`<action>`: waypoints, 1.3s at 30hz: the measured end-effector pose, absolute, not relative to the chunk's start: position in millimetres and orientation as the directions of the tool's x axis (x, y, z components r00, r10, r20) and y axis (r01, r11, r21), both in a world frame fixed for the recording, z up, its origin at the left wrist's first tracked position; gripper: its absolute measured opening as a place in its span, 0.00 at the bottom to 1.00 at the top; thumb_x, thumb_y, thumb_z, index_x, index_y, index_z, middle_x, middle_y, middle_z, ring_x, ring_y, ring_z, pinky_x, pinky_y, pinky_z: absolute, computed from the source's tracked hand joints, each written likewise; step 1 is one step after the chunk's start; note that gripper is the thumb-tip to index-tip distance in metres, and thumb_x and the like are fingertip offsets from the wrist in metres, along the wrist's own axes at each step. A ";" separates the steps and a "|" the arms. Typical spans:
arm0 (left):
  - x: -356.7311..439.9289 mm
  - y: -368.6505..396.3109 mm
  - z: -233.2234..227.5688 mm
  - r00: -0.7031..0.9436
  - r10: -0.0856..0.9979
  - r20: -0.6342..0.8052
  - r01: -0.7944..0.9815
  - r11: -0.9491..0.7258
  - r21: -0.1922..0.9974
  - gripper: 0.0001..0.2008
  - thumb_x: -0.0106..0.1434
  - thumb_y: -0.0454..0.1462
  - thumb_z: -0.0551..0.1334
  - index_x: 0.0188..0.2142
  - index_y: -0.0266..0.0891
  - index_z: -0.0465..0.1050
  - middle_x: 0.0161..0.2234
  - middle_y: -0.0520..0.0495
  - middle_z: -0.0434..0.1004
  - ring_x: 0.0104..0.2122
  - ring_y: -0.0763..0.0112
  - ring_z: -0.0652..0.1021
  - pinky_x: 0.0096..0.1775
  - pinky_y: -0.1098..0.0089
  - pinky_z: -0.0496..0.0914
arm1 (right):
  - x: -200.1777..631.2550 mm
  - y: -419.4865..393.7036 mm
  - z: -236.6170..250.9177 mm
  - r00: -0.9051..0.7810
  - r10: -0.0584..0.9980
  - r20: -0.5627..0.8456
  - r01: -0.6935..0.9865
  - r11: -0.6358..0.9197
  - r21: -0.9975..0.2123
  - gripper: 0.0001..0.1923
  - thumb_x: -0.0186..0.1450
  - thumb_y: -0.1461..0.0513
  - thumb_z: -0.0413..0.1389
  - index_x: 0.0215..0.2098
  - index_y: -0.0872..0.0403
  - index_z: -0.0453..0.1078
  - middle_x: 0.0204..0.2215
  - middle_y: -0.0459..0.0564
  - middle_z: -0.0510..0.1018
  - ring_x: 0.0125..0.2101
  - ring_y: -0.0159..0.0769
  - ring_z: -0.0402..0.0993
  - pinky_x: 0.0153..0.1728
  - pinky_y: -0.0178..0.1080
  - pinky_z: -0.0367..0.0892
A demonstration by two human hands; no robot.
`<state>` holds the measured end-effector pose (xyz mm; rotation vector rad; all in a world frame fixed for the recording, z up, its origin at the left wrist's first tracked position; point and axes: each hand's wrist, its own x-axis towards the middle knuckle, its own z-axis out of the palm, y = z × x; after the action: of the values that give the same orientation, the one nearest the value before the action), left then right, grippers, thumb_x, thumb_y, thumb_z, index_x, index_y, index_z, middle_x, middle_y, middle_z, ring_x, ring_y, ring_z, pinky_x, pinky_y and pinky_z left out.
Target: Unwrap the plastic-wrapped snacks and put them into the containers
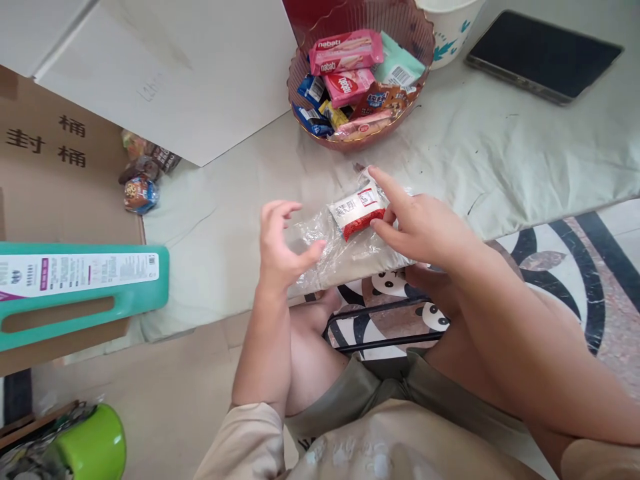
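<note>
Right at the table's (500, 153) near edge, a clear plastic bag (345, 250) lies crumpled, holding a small red-and-white snack packet (359, 212). The right hand (425, 227) pinches the packet through the plastic, forefinger stretched out, while the left hand (280, 243) hovers with fingers loosely curled, thumb touching the bag.

bare cloth (215, 220) left of the packet (357, 212); snack bowl (300, 87) just behind

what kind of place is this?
Probably a home, not a workshop: a cloth-covered table with a bowl of packaged snacks, a tablet, patterned marble floor. Both hands, left hand and right hand, handle a clear snack bag.
</note>
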<state>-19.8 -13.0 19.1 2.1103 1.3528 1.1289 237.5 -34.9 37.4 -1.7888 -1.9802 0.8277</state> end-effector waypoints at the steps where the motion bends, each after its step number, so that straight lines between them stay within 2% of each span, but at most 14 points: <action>1: -20.6 -12.2 18.1 0.310 0.893 0.326 0.615 -0.450 0.647 0.30 0.52 0.47 0.72 0.53 0.44 0.72 0.51 0.42 0.73 0.50 0.57 0.77 0.51 0.57 0.76 | 236.5 -33.6 36.9 -0.127 0.987 -0.099 0.752 0.031 -0.658 0.37 0.65 0.59 0.53 0.72 0.54 0.58 0.31 0.50 0.84 0.25 0.43 0.74 0.28 0.41 0.65; 3: -22.2 -12.0 17.8 0.442 0.887 0.135 0.663 -0.424 0.617 0.38 0.51 0.40 0.72 0.62 0.45 0.66 0.62 0.39 0.66 0.62 0.51 0.71 0.61 0.53 0.71 | 235.2 -31.5 34.7 -0.089 0.996 -0.026 0.687 0.042 -0.726 0.27 0.65 0.61 0.53 0.62 0.55 0.69 0.36 0.53 0.84 0.29 0.43 0.77 0.32 0.43 0.70; 5: -24.0 -12.4 17.6 0.482 0.875 0.046 0.685 -0.410 0.602 0.39 0.52 0.34 0.69 0.64 0.46 0.64 0.65 0.39 0.62 0.66 0.51 0.68 0.66 0.52 0.68 | 234.7 -30.7 31.4 -0.095 0.994 0.054 0.633 0.103 -0.767 0.17 0.64 0.63 0.53 0.50 0.54 0.74 0.43 0.55 0.85 0.38 0.44 0.82 0.41 0.46 0.75; 9: -24.8 -11.3 12.9 0.433 0.897 0.092 0.706 -0.400 0.585 0.31 0.55 0.30 0.66 0.58 0.46 0.70 0.63 0.40 0.65 0.65 0.55 0.71 0.65 0.54 0.69 | 232.4 -33.2 21.9 -0.247 0.955 0.166 0.588 0.284 -0.758 0.14 0.65 0.67 0.50 0.38 0.52 0.78 0.63 0.55 0.75 0.61 0.49 0.75 0.60 0.53 0.72; 12: -19.0 -7.4 7.3 0.326 0.915 0.239 0.687 -0.403 0.605 0.15 0.56 0.31 0.66 0.44 0.42 0.78 0.58 0.41 0.71 0.60 0.57 0.75 0.64 0.55 0.70 | 227.5 -35.4 12.6 -0.305 0.924 0.230 0.576 0.371 -0.728 0.16 0.65 0.68 0.51 0.42 0.51 0.80 0.73 0.51 0.61 0.72 0.51 0.60 0.67 0.56 0.65; 14: -12.6 -2.9 4.5 0.146 0.946 0.291 0.676 -0.310 0.668 0.02 0.58 0.33 0.65 0.33 0.40 0.78 0.52 0.41 0.75 0.55 0.60 0.78 0.60 0.58 0.73 | 223.1 -35.7 6.9 -0.312 0.912 0.265 0.585 0.404 -0.703 0.18 0.65 0.69 0.52 0.46 0.52 0.80 0.75 0.52 0.58 0.74 0.53 0.55 0.70 0.58 0.62; 17: -5.1 5.2 4.6 -0.222 0.970 0.099 0.478 0.020 0.878 0.14 0.64 0.44 0.64 0.26 0.39 0.72 0.39 0.43 0.78 0.44 0.63 0.81 0.42 0.66 0.78 | 216.8 -35.3 2.4 -0.329 0.910 0.252 0.625 0.410 -0.665 0.21 0.65 0.69 0.52 0.53 0.54 0.78 0.70 0.59 0.67 0.70 0.57 0.64 0.69 0.61 0.63; 19: -5.0 8.7 8.7 -0.312 0.941 -0.132 0.228 0.209 0.951 0.21 0.66 0.54 0.62 0.29 0.40 0.71 0.35 0.44 0.78 0.38 0.65 0.82 0.30 0.71 0.74 | 213.9 -35.1 2.2 -0.343 0.913 0.221 0.644 0.400 -0.653 0.23 0.65 0.69 0.51 0.57 0.55 0.76 0.64 0.59 0.74 0.66 0.57 0.68 0.67 0.61 0.65; 22: -12.2 7.6 19.5 -0.102 0.941 -0.323 0.029 0.328 0.944 0.30 0.51 0.61 0.72 0.39 0.42 0.74 0.43 0.44 0.80 0.39 0.63 0.83 0.25 0.74 0.71 | 211.6 -35.3 3.5 -0.356 0.916 0.186 0.659 0.387 -0.645 0.27 0.65 0.70 0.52 0.60 0.55 0.74 0.62 0.59 0.76 0.66 0.57 0.68 0.64 0.61 0.68; 25: -18.2 1.1 28.4 0.135 0.869 -0.476 0.109 0.464 0.879 0.36 0.38 0.52 0.82 0.45 0.42 0.75 0.45 0.44 0.81 0.36 0.64 0.83 0.23 0.75 0.69 | 211.0 -35.6 3.5 -0.349 0.921 0.174 0.676 0.377 -0.633 0.28 0.63 0.70 0.53 0.61 0.56 0.73 0.64 0.60 0.74 0.66 0.57 0.68 0.64 0.60 0.68; 28: -13.2 -5.6 29.6 0.208 0.798 -0.565 0.210 0.528 0.823 0.21 0.45 0.46 0.79 0.32 0.37 0.77 0.33 0.46 0.80 0.30 0.71 0.79 0.25 0.75 0.67 | 210.3 -35.6 2.5 -0.336 0.929 0.157 0.686 0.356 -0.635 0.28 0.63 0.68 0.55 0.62 0.56 0.72 0.64 0.61 0.73 0.66 0.58 0.68 0.65 0.60 0.67; 33: 4.4 -9.3 27.4 0.278 0.827 -0.489 -0.128 0.537 0.834 0.11 0.49 0.37 0.72 0.21 0.38 0.71 0.34 0.50 0.78 0.38 0.73 0.79 0.43 0.73 0.76 | 208.6 -34.6 2.1 -0.315 0.939 0.137 0.656 0.320 -0.684 0.31 0.61 0.64 0.60 0.63 0.54 0.69 0.65 0.61 0.72 0.65 0.58 0.69 0.64 0.61 0.67; 36: 6.8 -7.2 30.8 0.294 0.820 -0.491 -0.330 0.569 0.753 0.09 0.50 0.35 0.68 0.20 0.38 0.69 0.37 0.47 0.81 0.41 0.67 0.81 0.46 0.67 0.78 | 209.1 -33.4 4.0 -0.292 0.943 0.158 0.612 0.311 -0.727 0.32 0.60 0.62 0.60 0.63 0.50 0.67 0.65 0.59 0.72 0.64 0.57 0.70 0.63 0.60 0.68; 39: 6.2 -5.1 35.5 0.264 0.805 -0.532 -0.451 0.590 0.670 0.03 0.50 0.36 0.63 0.26 0.39 0.72 0.40 0.43 0.84 0.44 0.57 0.83 0.42 0.61 0.80 | 210.9 -31.8 8.3 -0.257 0.948 0.190 0.535 0.303 -0.789 0.34 0.58 0.61 0.60 0.63 0.50 0.65 0.64 0.59 0.73 0.64 0.56 0.70 0.63 0.60 0.69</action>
<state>6.2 -5.1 35.5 0.4271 0.9744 0.8838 210.9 -31.8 8.3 -1.3181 -1.9060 0.7905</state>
